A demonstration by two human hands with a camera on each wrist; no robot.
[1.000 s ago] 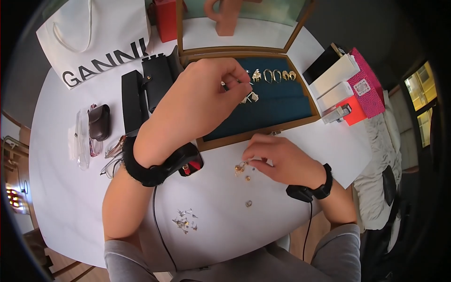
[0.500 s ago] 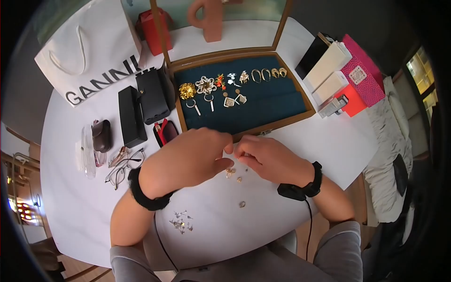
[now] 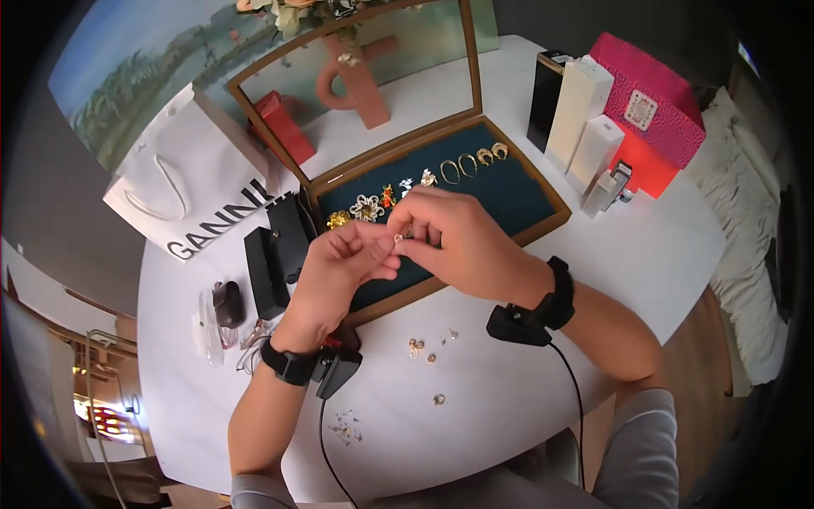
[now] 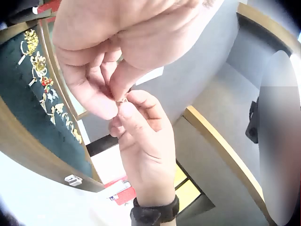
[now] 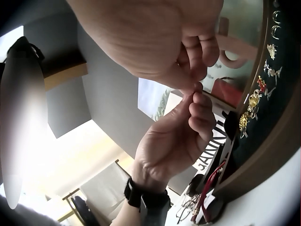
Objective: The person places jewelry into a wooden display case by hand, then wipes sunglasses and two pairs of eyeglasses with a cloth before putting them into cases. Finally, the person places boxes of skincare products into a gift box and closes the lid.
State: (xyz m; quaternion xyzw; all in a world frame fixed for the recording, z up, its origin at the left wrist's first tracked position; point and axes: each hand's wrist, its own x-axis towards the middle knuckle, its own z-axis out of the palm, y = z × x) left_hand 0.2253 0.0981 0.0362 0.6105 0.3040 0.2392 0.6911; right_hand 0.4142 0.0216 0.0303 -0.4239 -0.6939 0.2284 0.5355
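Both hands meet in front of my face, over the jewellery box. The left hand (image 3: 332, 267) and right hand (image 3: 468, 244) pinch a tiny gold-coloured piece of jewellery (image 4: 122, 100) between their fingertips; most of it is hidden by the fingers. Below them is a wooden box with a teal lining (image 3: 509, 197) and its glass lid raised. Along its back lie a gold cluster earring (image 3: 338, 220), a flower-shaped piece (image 3: 366, 208), a red-orange piece (image 3: 387, 196) and several gold hoops (image 3: 449, 172). The hands cover the row in front of them.
On the white table nearer me lie small gold earrings (image 3: 415, 346), a ring (image 3: 438, 399) and a pile of silvery studs (image 3: 347, 429). Black cases (image 3: 266, 270) and a white paper bag (image 3: 182, 191) stand left. Upright boxes (image 3: 579, 106) stand at the right.
The left hand went from over the box down to the right hand by its front edge. Both hands then rose together over the box, fingertips meeting at the small piece. The head view shifted too.
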